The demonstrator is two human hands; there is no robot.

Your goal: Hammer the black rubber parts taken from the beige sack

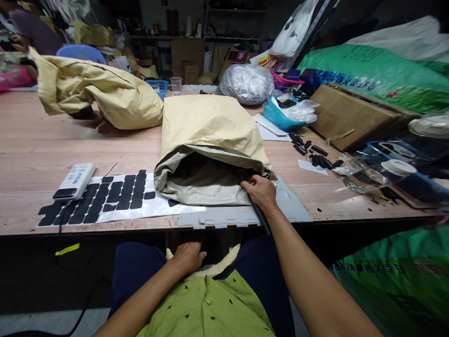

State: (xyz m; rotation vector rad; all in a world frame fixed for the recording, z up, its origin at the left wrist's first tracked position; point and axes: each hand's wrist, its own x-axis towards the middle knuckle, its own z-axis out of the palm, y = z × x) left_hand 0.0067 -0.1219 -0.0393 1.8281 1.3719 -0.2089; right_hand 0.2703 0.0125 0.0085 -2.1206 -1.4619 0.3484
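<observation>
My right hand (260,191) is at the right side of the mouth of a cream woven sack (210,122), which lies on the table with its grey inner lining turned out. Its fingers are closed round a long black item (258,214) that slants down over the table edge. Below the table, my left hand (190,256) rests at the rim of another cream bag (224,263) between my legs. Its thumb stands apart and its other fingertips are hidden in the dark opening. What lies inside either bag is too dark to make out.
A sheet of black stickers (122,196) and a white device (75,181) lie left on the table (133,149). A second cream sack (115,93) is behind them. At right are a blue basket (280,114), small black parts (321,161), a cardboard box (354,114) and jars.
</observation>
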